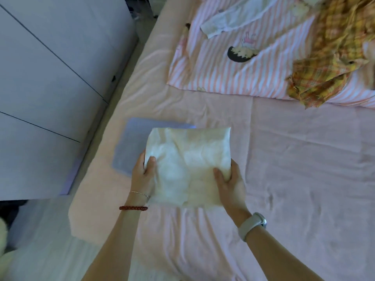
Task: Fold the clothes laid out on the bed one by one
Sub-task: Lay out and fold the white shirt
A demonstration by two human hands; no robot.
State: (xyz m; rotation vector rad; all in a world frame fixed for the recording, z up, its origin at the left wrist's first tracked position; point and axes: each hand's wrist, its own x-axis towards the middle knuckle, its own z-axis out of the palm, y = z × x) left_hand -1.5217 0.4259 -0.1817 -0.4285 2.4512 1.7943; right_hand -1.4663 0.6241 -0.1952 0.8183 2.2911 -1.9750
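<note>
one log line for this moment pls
step: stacking | hands: left and right grip folded cream garment | under it: folded lavender garment | unfolded: yellow plaid garment

folded lavender cloth [132, 147] partly hidden behind cream folded garment [188, 167]. fingers of left hand [143, 173] and right hand [230, 179] tucked out of sight under same garment. yellow plaid crumpled garment [332, 49] blurred, cut by right edge. white thin garment [233, 19] cut by top edge.
</note>
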